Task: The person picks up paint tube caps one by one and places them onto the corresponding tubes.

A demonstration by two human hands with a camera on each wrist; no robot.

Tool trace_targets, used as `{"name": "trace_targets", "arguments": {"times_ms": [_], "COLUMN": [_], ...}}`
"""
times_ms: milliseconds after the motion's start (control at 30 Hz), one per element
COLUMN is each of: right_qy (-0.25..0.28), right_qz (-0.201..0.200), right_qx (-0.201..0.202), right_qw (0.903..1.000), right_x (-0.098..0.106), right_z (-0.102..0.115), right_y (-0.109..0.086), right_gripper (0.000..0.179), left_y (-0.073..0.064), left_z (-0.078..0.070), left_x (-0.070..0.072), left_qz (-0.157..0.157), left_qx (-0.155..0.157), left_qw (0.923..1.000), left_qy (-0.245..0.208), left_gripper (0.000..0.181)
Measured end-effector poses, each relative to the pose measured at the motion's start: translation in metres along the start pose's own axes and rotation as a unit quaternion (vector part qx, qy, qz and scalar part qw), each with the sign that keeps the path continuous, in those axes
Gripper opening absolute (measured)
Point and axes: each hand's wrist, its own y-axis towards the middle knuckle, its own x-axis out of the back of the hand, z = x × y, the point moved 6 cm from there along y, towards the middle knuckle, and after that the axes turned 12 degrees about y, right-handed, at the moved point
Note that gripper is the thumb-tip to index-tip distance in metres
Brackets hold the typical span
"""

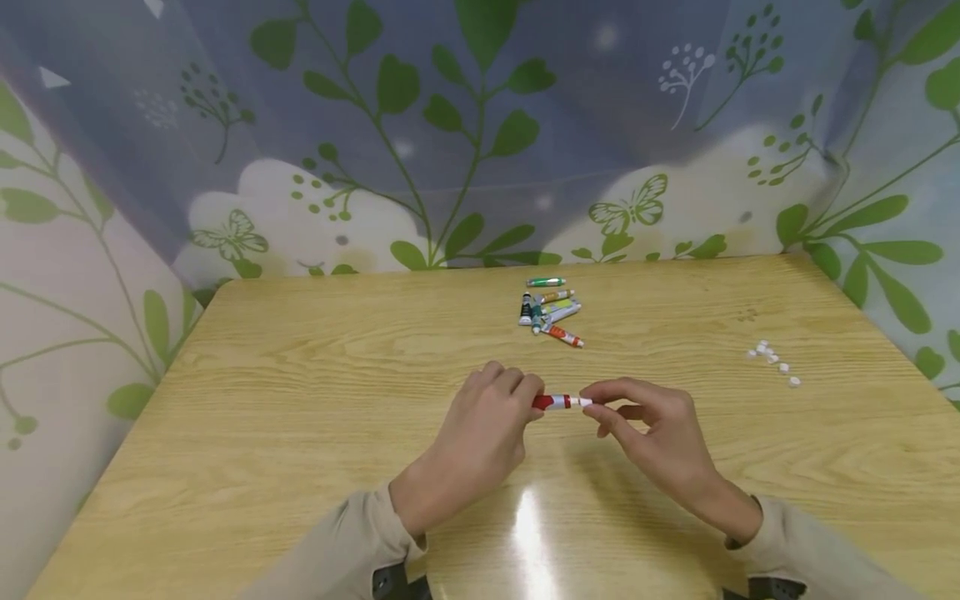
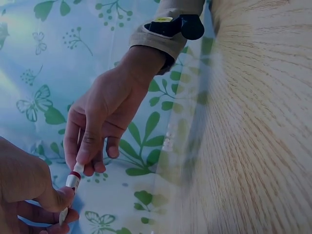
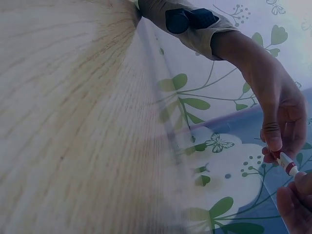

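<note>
A small red-and-white paint tube (image 1: 557,402) lies level above the table between both hands. Its red end is gripped by my left hand (image 1: 483,425), whose fingers hide most of that part. My right hand (image 1: 660,429) pinches the white cap (image 1: 586,402) at the tube's other end between thumb and forefinger. In the left wrist view the tube (image 2: 73,180) runs from one hand to the other, with the cap meeting the right fingertips. The right wrist view shows the tube (image 3: 286,163) too, with the right hand (image 3: 292,200) partly cut off by the frame's edge.
Beyond the hands several paint tubes lie in a loose pile, among them a red-orange tube (image 1: 564,336), a black tube (image 1: 525,308) and a green tube (image 1: 545,282). Several small white caps (image 1: 772,358) are scattered at the right. Patterned cloth (image 1: 480,167) stands around the wooden table (image 1: 300,400).
</note>
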Motion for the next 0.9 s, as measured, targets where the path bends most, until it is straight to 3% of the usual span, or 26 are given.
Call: {"name": "trace_targets", "arguments": {"times_ms": [500, 900], "right_qy": [0.037, 0.032], "right_qz": [0.006, 0.008], "right_qx": [0.018, 0.014], "right_qw": [0.9991, 0.9994], "right_x": [-0.0036, -0.0048], "right_z": [0.0010, 0.0013], "right_y": [-0.0017, -0.0020], "right_gripper": [0.032, 0.030], "left_y": [-0.0035, -0.0050], "left_z": [-0.0034, -0.0041], "left_x": [0.0049, 0.0063], "left_qz": [-0.016, -0.016], "left_qx": [-0.008, -0.010], "left_qw": [0.9998, 0.9998], "left_qy": [0.003, -0.004], "left_gripper": [0.013, 0.012]}}
